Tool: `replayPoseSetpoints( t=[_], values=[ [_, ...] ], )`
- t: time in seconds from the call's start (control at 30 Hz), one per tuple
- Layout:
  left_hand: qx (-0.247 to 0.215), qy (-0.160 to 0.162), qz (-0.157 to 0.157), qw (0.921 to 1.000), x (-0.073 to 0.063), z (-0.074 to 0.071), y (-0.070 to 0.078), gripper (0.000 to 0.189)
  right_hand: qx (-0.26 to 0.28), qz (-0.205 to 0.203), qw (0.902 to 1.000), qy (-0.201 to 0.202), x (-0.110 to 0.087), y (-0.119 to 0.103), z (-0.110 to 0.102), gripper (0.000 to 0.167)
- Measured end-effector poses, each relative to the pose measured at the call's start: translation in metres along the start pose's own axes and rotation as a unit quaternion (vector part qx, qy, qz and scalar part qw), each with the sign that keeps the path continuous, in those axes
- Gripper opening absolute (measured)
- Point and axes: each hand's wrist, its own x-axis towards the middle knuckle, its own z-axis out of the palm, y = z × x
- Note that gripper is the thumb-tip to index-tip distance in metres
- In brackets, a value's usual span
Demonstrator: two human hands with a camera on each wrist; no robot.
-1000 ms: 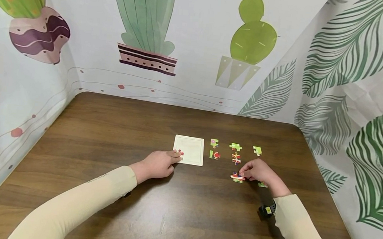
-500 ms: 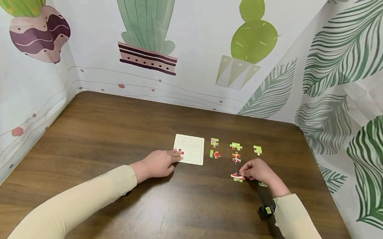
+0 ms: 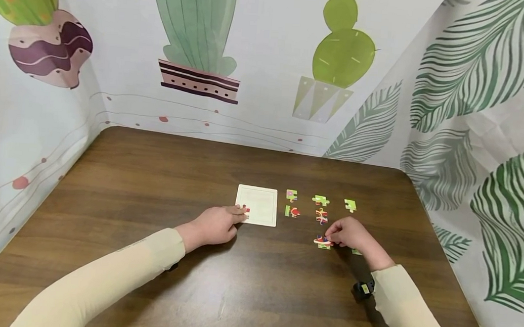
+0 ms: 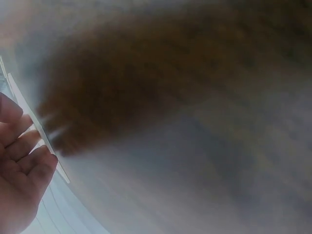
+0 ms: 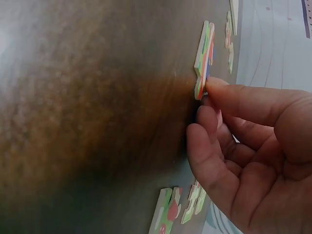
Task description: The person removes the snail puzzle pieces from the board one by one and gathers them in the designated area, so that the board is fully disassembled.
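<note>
A square cream puzzle tray (image 3: 262,204) lies flat on the table in the head view. My left hand (image 3: 212,225) rests over its left edge, fingertips on a small red-and-white puzzle piece (image 3: 247,211) near the tray's lower left; the fingers partly cover that piece. To the right, my right hand (image 3: 350,234) pinches a puzzle piece (image 3: 322,242) printed with a red and blue shoe, between thumb and fingers. The right wrist view shows this shoe piece (image 5: 204,58) edge-on at the fingertips, low over the tabletop.
Several loose puzzle pieces lie right of the tray, among them a green one with a pink flower (image 3: 291,195), a red one (image 3: 293,212) and a green corner (image 3: 350,205). Another green piece (image 3: 356,251) sits partly behind the right wrist. A patterned cloth wall (image 3: 267,83) borders the wooden table (image 3: 175,162).
The whole head view has shifted slightly. Both hands keep their places on the table, and the right hand still pinches the shoe piece.
</note>
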Motion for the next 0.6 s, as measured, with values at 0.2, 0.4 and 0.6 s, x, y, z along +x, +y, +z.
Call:
replayPoseSetpoints(
  t=[0.2, 0.4, 0.6],
  values=[
    [-0.012, 0.012, -0.003, 0.9999, 0.0012, -0.0014, -0.0002, 0.044, 0.023, -0.002, 0.9996, -0.013, 0.0009, 0.0042, -0.0028, 0.016],
    [0.012, 0.028, 0.02, 0.9993, 0.0062, -0.0024, -0.0009, 0.037, 0.055, 0.0, 0.9982, -0.024, 0.0001, 0.0043, -0.0066, 0.019],
    [0.033, 0.047, 0.038, 0.9976, 0.0066, -0.0001, -0.0019, 0.033, 0.053, -0.001, 0.9985, -0.014, 0.0025, -0.0021, -0.0072, 0.022]
  ],
)
